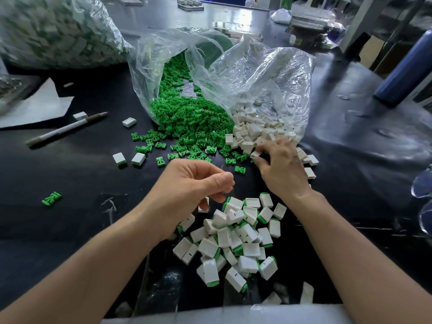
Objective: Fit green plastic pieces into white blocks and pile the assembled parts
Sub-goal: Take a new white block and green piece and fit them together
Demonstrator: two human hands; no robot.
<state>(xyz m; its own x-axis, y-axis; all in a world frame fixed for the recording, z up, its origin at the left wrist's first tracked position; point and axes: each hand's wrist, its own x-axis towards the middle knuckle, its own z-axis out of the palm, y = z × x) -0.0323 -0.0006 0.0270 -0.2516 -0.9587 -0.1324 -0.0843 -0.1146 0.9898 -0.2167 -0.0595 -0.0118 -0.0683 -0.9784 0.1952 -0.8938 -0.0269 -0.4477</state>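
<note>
Loose green plastic pieces [187,118] spill from a clear bag onto the black table. To their right, white blocks [257,128] spill from a second clear bag [257,73]. My right hand [282,167] reaches into the near edge of the white heap, where thumb and forefinger pinch one white block [255,154]. My left hand [191,188] hovers over the pile of assembled parts [238,237], white blocks with green ends, near the table's front edge. Its fingers hang loosely curled and I see nothing in them.
A large bag of assembled parts [53,31] stands at the back left. A pen [65,129] and white paper [39,106] lie left, with stray blocks [138,159] and a green piece [51,198]. A blue bottle [402,71] stands right.
</note>
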